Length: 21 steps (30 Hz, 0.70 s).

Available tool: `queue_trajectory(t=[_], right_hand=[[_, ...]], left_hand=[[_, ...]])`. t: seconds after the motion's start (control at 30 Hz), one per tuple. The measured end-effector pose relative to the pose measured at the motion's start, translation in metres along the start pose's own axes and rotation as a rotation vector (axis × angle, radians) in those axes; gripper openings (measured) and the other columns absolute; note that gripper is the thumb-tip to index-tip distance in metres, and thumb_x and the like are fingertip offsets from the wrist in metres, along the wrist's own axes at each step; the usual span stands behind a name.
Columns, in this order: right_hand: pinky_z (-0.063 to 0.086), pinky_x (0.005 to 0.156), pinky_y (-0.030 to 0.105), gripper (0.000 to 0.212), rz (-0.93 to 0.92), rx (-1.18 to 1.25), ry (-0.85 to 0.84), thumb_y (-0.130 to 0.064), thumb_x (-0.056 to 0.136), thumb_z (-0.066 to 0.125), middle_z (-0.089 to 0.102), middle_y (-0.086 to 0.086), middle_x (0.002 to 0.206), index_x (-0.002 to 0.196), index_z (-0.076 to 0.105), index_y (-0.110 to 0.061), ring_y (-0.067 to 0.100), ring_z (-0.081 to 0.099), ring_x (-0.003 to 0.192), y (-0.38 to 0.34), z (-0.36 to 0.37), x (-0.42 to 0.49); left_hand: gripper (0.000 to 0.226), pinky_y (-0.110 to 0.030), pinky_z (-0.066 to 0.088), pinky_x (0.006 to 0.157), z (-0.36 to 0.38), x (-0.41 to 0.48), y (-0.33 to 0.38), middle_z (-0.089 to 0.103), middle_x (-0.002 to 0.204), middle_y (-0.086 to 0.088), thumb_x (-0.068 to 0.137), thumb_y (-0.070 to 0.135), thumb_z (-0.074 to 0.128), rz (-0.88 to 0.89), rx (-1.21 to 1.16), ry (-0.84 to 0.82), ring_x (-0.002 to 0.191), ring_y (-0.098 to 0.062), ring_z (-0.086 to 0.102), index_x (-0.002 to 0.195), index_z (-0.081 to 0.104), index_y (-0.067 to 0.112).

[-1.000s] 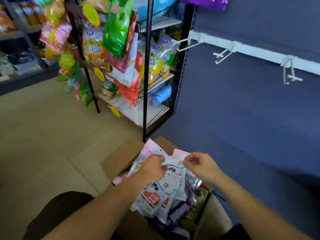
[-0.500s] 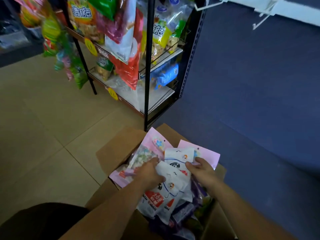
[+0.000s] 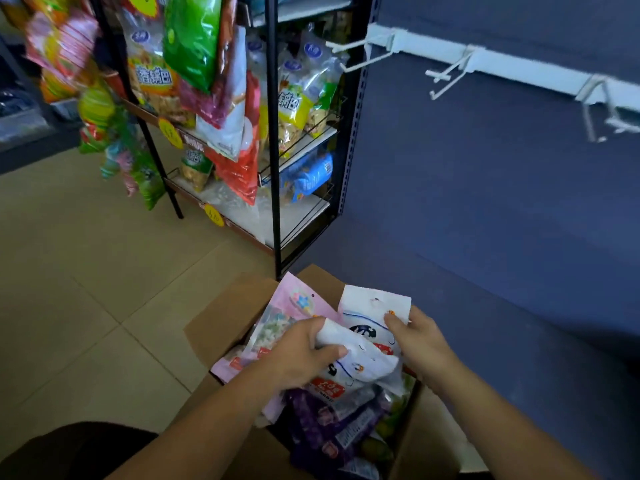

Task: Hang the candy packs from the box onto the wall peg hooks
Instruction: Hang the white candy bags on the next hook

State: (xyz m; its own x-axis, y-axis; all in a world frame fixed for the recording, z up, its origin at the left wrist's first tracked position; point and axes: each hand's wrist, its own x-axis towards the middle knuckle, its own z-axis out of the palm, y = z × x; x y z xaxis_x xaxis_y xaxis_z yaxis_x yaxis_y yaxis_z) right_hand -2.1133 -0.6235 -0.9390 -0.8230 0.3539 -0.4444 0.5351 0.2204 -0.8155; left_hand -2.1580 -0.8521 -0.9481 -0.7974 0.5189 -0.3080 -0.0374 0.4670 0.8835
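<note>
left hand, right hand, gripping packs (white)

— The near packs?
— A white pack with blue lines and a red label; a pink pack left of it, starred; purple packs nearest.
— Farther off?
— Navy wall, white peg hooks, black rack.

Small retail shop, snack aisle. Evidence: black metal rack with tiered shelves crammed with bagged snacks, more bags hanging off its left side. Round yellow price tags with handwritten figures sit on the shelf edges. White rail on the blue wall carries display peg hooks. Open cardboard box on the tiled floor, full of candy packs. Another stocked shelf unit far left, blurred.
</note>
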Motion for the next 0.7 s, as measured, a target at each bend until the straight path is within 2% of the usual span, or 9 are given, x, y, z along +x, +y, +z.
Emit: queue_trajectory(t=[0.07, 0.13, 0.17, 0.23, 0.3, 0.37, 0.4, 0.57, 0.7], right_hand=[[0.063, 0.079, 0.030, 0.019, -0.090, 0.056, 0.035, -0.030, 0.101, 0.059, 0.081, -0.005, 0.101, 0.107, 0.075, -0.022, 0.012, 0.078, 0.090, -0.025, -0.013, -0.024], [0.058, 0.066, 0.023, 0.021, -0.167, 0.080, 0.055, -0.016, 0.102, 0.058, 0.081, -0.004, 0.088, 0.093, 0.077, -0.013, 0.009, 0.075, 0.076, -0.048, -0.028, -0.040], [0.056, 0.064, 0.026, 0.022, -0.214, 0.082, 0.051, -0.016, 0.101, 0.060, 0.078, -0.002, 0.081, 0.088, 0.076, -0.008, 0.011, 0.070, 0.072, -0.061, -0.036, -0.048], [0.050, 0.062, 0.034, 0.023, -0.291, 0.073, 0.045, -0.017, 0.099, 0.065, 0.068, 0.004, 0.073, 0.084, 0.073, -0.002, 0.016, 0.060, 0.068, -0.091, -0.052, -0.065], [0.050, 0.056, 0.031, 0.021, -0.345, 0.121, 0.056, -0.019, 0.096, 0.072, 0.068, 0.012, 0.069, 0.084, 0.075, -0.002, 0.017, 0.059, 0.065, -0.123, -0.071, -0.083], [0.053, 0.054, 0.033, 0.026, -0.402, 0.178, 0.068, -0.022, 0.092, 0.078, 0.071, 0.028, 0.077, 0.087, 0.075, 0.003, 0.020, 0.064, 0.065, -0.155, -0.089, -0.101], [0.055, 0.056, 0.035, 0.030, -0.428, 0.196, 0.077, -0.024, 0.091, 0.079, 0.072, 0.031, 0.083, 0.087, 0.074, 0.005, 0.022, 0.066, 0.065, -0.170, -0.097, -0.109], [0.059, 0.061, 0.038, 0.020, -0.591, 0.193, 0.210, -0.022, 0.094, 0.075, 0.078, 0.019, 0.086, 0.085, 0.079, -0.005, 0.020, 0.070, 0.068, -0.240, -0.136, -0.129], [0.062, 0.064, 0.034, 0.015, -0.683, 0.183, 0.276, -0.021, 0.097, 0.071, 0.082, 0.005, 0.085, 0.088, 0.079, -0.011, 0.016, 0.077, 0.073, -0.292, -0.159, -0.137]], left_hand=[[0.017, -0.031, 0.062, 0.080, -0.008, -0.010, 0.029, 0.079, 0.096, 0.005, 0.090, 0.030, 0.075, 0.050, -0.044, 0.043, 0.089, -0.006, 0.075, 0.103, 0.069, 0.020], [0.025, -0.039, 0.062, 0.086, -0.019, -0.021, 0.062, 0.079, 0.102, 0.008, 0.088, 0.036, 0.077, 0.116, -0.054, 0.100, 0.095, -0.008, 0.075, 0.109, 0.072, 0.024], [0.024, -0.038, 0.060, 0.086, -0.025, -0.025, 0.079, 0.079, 0.102, 0.011, 0.086, 0.038, 0.077, 0.152, -0.034, 0.133, 0.095, -0.007, 0.075, 0.108, 0.073, 0.028], [0.016, -0.027, 0.057, 0.082, -0.034, -0.034, 0.115, 0.079, 0.099, 0.015, 0.088, 0.031, 0.078, 0.233, -0.026, 0.172, 0.092, -0.002, 0.074, 0.103, 0.073, 0.030], [0.013, -0.019, 0.057, 0.076, -0.041, -0.043, 0.150, 0.079, 0.098, 0.018, 0.091, 0.020, 0.075, 0.301, -0.050, 0.179, 0.091, 0.000, 0.075, 0.102, 0.072, 0.025], [0.014, -0.019, 0.058, 0.077, -0.050, -0.053, 0.185, 0.079, 0.101, 0.018, 0.093, 0.023, 0.072, 0.369, -0.059, 0.196, 0.093, 0.000, 0.074, 0.107, 0.072, 0.024], [0.016, -0.019, 0.059, 0.077, -0.055, -0.058, 0.203, 0.079, 0.102, 0.018, 0.093, 0.026, 0.072, 0.401, -0.054, 0.203, 0.094, 0.000, 0.074, 0.109, 0.072, 0.024], [0.011, -0.015, 0.056, 0.069, -0.082, -0.070, 0.279, 0.079, 0.093, 0.017, 0.092, 0.028, 0.072, 0.551, -0.020, 0.321, 0.083, 0.002, 0.074, 0.103, 0.075, 0.026], [0.007, -0.005, 0.046, 0.058, -0.100, -0.069, 0.324, 0.077, 0.078, 0.023, 0.092, 0.020, 0.072, 0.641, -0.046, 0.437, 0.066, 0.009, 0.068, 0.093, 0.076, 0.026]])
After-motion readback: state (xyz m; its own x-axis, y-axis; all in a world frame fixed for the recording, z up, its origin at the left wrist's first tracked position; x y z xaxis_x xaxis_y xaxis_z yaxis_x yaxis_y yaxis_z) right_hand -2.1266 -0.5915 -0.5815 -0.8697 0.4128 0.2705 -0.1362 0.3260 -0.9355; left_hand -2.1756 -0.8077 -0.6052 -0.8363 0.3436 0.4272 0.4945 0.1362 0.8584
